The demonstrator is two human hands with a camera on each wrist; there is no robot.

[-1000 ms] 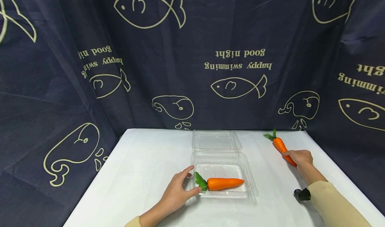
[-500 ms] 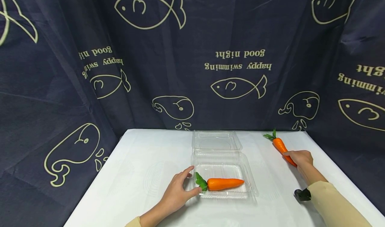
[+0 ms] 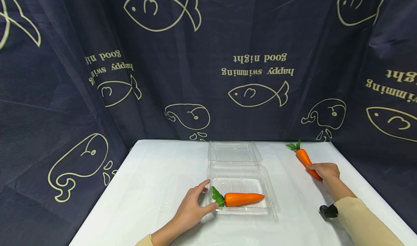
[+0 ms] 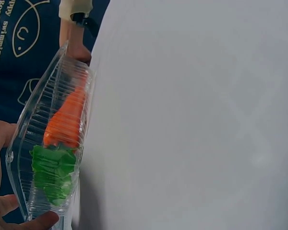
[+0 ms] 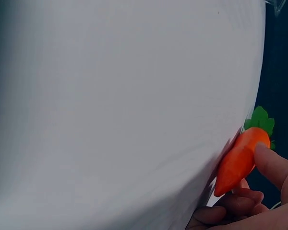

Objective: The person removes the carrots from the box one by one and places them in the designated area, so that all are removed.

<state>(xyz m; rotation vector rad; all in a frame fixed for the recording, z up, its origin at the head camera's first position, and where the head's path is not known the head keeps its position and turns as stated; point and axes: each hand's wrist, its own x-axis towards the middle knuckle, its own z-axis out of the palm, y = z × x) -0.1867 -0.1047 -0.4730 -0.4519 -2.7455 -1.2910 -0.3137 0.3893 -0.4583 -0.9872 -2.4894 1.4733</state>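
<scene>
On the table's right side, my right hand (image 3: pixel 325 171) pinches an orange carrot (image 3: pixel 303 156) near its tip, its green leaves pointing away. The right wrist view shows the thumb (image 5: pixel 273 165) on top of this carrot and the other fingers curled under its tip. A second carrot (image 3: pixel 242 199) lies across the near half of an opened clear plastic clamshell box (image 3: pixel 269 182), leaves to the left. My left hand (image 3: pixel 190 206) rests at that box's left side, fingers loosely spread, thumb at the near left corner. The left wrist view has its fingertips against the ribbed wall.
The box's lid (image 3: pixel 234 151) lies folded back, flat on the white table (image 3: pixel 156 180). A dark blue curtain (image 3: pixel 208 68) with fish drawings hangs behind and at both sides. A small black device (image 3: pixel 328 211) sits at the right sleeve (image 3: pixel 365 217).
The carrot in the right hand has turned slightly, its leaves moving a little to the right. The left hand, the box and the carrot in it stay where they were.
</scene>
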